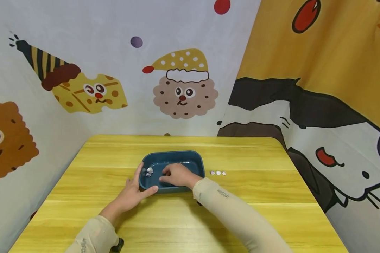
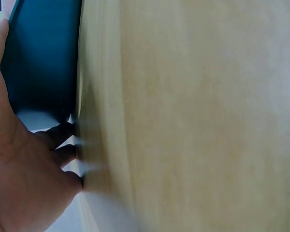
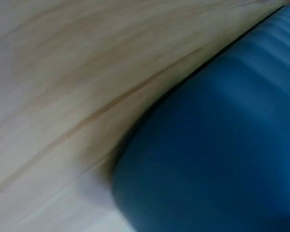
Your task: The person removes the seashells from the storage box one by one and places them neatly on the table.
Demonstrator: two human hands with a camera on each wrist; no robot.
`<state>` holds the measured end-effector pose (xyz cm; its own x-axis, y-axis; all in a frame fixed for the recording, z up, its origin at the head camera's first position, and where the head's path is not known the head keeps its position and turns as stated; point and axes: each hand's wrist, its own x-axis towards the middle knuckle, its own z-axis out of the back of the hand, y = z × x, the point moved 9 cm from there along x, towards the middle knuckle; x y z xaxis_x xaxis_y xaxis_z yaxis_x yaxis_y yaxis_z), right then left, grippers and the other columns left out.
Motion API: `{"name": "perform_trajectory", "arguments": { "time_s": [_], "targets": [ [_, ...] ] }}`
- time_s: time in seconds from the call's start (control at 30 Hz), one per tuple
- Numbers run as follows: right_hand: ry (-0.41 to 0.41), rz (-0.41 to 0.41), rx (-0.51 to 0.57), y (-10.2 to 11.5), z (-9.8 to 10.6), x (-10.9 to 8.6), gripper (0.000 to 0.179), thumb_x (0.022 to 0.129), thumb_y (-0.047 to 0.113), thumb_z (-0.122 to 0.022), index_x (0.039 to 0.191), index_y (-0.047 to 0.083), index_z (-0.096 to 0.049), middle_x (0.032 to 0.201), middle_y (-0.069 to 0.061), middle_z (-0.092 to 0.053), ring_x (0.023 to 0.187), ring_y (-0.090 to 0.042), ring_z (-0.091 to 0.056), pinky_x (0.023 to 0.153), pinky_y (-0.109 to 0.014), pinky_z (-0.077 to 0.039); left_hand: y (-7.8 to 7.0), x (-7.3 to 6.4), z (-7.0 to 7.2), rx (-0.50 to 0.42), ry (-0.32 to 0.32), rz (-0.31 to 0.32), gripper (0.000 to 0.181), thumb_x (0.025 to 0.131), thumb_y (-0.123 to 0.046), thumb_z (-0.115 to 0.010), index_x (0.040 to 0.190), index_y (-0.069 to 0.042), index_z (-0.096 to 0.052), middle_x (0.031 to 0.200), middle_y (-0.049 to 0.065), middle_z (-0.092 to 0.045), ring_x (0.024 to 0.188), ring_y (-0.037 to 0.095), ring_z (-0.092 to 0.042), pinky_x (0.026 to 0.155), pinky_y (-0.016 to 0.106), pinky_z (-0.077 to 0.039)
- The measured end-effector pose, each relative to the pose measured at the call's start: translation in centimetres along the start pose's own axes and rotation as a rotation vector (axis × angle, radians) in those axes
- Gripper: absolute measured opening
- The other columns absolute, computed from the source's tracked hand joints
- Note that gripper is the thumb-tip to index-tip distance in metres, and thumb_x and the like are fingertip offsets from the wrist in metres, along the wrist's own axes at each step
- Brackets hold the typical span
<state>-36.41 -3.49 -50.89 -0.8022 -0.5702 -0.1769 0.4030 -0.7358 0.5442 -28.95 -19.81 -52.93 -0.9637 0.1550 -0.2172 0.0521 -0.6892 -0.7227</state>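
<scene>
A dark blue rectangular tray (image 1: 172, 190) with raised walls sits on the table. My left hand (image 1: 131, 195) holds its left end, thumb at the near rim and fingers along the left wall. In the left wrist view, fingertips bend in beside the tray (image 2: 43, 58). My right hand (image 1: 177, 174) reaches over the near wall into the tray, thumb and index finger parted over its floor; no object shows between them. To its left, a small cluster of white and purplish shells (image 1: 149, 172) lies inside. The right wrist view shows only the tray's outer wall (image 3: 208, 159) and tabletop.
Three similar small shells (image 1: 218, 173) lie in a row on the yellow wood-grain table (image 1: 256, 211), right of the tray. Behind the table hangs a cartoon-printed cloth (image 1: 114, 21), which also runs along both sides.
</scene>
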Motion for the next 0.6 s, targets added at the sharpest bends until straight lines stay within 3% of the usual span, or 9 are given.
{"name": "perform_trajectory", "arguments": {
  "time_s": [0.37, 0.6],
  "targets": [
    [0.058, 0.034, -0.119, 3.1, -1.7, 1.6, 0.044, 0.104, 0.043, -0.071, 0.141, 0.020, -0.072, 0.126, 0.003, -0.078, 0.108, -0.011, -0.073, 0.096, -0.032, -0.060, 0.0, -0.1, 0.2, -0.001, -0.011, -0.041, 0.116, 0.100, -0.070, -0.062, 0.166, -0.038, 0.029, 0.177, 0.029, -0.010, 0.156, 0.069, 0.002, 0.121, 0.085, -0.002],
    [0.080, 0.069, -0.212, 4.4, -2.7, 2.9, 0.038, 0.100, 0.043, -0.076, 0.134, 0.029, -0.075, 0.117, 0.011, -0.078, 0.106, -0.009, -0.072, 0.093, -0.031, -0.059, -0.3, 0.2, 0.3, -0.018, -0.024, -0.080, 0.116, 0.100, -0.067, -0.063, 0.167, -0.036, 0.026, 0.175, 0.027, -0.025, 0.159, 0.060, -0.018, 0.125, 0.079, 0.005]
  ]
}}
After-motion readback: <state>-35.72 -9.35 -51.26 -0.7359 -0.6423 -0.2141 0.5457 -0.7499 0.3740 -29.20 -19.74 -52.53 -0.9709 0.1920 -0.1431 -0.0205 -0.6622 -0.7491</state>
